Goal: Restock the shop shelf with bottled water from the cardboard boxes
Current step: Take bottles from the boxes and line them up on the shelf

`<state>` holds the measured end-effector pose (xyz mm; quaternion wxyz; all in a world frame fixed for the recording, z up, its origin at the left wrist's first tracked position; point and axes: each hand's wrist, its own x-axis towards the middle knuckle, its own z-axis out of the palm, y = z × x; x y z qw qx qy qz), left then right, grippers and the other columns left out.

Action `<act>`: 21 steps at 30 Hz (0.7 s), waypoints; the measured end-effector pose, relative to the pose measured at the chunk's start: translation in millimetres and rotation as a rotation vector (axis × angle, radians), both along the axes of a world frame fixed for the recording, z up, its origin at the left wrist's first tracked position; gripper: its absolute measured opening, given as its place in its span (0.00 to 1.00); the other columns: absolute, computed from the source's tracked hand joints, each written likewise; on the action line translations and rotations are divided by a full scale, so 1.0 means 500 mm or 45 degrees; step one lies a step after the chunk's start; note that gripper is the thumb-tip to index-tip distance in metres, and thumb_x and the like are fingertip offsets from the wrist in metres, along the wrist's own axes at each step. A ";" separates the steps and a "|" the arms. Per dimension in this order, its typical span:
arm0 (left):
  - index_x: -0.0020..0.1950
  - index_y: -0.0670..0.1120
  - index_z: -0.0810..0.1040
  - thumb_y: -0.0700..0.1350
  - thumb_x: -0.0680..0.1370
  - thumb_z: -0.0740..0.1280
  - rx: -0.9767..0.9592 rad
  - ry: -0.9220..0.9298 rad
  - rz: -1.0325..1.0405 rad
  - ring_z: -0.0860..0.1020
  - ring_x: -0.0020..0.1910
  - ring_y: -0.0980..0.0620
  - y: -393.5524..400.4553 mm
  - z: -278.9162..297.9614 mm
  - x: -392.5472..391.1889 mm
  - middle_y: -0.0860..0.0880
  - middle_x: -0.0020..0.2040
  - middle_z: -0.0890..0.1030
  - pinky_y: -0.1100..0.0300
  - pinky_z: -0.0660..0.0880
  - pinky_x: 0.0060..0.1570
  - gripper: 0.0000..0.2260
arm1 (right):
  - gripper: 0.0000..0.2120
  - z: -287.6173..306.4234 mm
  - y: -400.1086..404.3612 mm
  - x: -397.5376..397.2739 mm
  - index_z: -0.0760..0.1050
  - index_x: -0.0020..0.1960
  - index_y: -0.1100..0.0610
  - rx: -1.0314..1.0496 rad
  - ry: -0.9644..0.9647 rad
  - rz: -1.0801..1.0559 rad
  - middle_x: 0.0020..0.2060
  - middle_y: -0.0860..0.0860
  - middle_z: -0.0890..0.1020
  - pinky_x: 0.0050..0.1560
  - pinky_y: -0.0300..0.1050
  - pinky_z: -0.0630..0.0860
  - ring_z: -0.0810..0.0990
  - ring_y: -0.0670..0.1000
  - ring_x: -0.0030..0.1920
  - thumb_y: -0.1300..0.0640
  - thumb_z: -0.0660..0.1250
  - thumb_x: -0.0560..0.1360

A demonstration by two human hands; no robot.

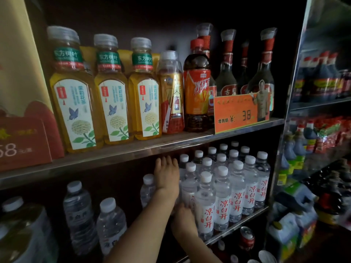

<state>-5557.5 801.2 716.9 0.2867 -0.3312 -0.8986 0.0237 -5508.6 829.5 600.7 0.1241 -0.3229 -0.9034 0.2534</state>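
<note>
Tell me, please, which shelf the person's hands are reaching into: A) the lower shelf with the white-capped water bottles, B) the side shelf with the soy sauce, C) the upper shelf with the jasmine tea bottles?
A: both the left hand and right hand are among the water bottles on the lower shelf.

"38" on orange price card (237, 113) (water bottles (222, 198): 凉白开)

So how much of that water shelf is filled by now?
The right side looks done: white-labelled water bottles stand packed in rows. The left hand and right hand are at the rows' left edge. Left to fill: the dark gap beside them.
</note>
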 end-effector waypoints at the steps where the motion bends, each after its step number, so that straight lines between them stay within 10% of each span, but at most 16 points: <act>1: 0.64 0.44 0.72 0.39 0.79 0.53 -0.049 0.012 -0.003 0.72 0.60 0.46 0.002 -0.008 -0.001 0.45 0.59 0.76 0.52 0.64 0.64 0.16 | 0.16 0.004 -0.001 0.009 0.67 0.64 0.60 -0.022 0.008 0.015 0.60 0.57 0.77 0.59 0.46 0.72 0.77 0.56 0.61 0.61 0.57 0.77; 7: 0.77 0.36 0.44 0.42 0.80 0.57 -0.136 0.025 0.009 0.51 0.76 0.40 -0.036 0.000 0.046 0.38 0.77 0.51 0.44 0.43 0.74 0.31 | 0.13 0.039 -0.017 0.086 0.72 0.59 0.61 -0.124 0.170 0.061 0.56 0.59 0.80 0.53 0.47 0.74 0.78 0.60 0.58 0.60 0.60 0.76; 11: 0.74 0.40 0.63 0.48 0.73 0.67 0.015 0.011 -0.161 0.65 0.71 0.42 -0.075 -0.012 0.106 0.41 0.71 0.67 0.45 0.54 0.72 0.31 | 0.08 0.066 -0.027 0.176 0.75 0.51 0.55 -0.135 0.220 0.125 0.50 0.55 0.81 0.51 0.41 0.70 0.76 0.58 0.59 0.63 0.64 0.73; 14: 0.53 0.46 0.80 0.49 0.61 0.77 0.203 0.022 -0.401 0.79 0.50 0.46 -0.100 -0.021 0.158 0.48 0.51 0.79 0.51 0.69 0.57 0.22 | 0.15 0.077 -0.018 0.269 0.76 0.57 0.59 -0.204 0.247 0.062 0.47 0.54 0.83 0.52 0.43 0.75 0.80 0.56 0.54 0.61 0.67 0.71; 21: 0.67 0.49 0.71 0.49 0.75 0.68 0.496 -0.726 -0.786 0.73 0.64 0.50 -0.090 -0.059 0.408 0.52 0.66 0.73 0.57 0.70 0.61 0.21 | 0.14 0.067 0.019 0.592 0.79 0.52 0.55 -0.219 0.291 -0.267 0.35 0.45 0.79 0.45 0.37 0.74 0.80 0.47 0.44 0.53 0.73 0.69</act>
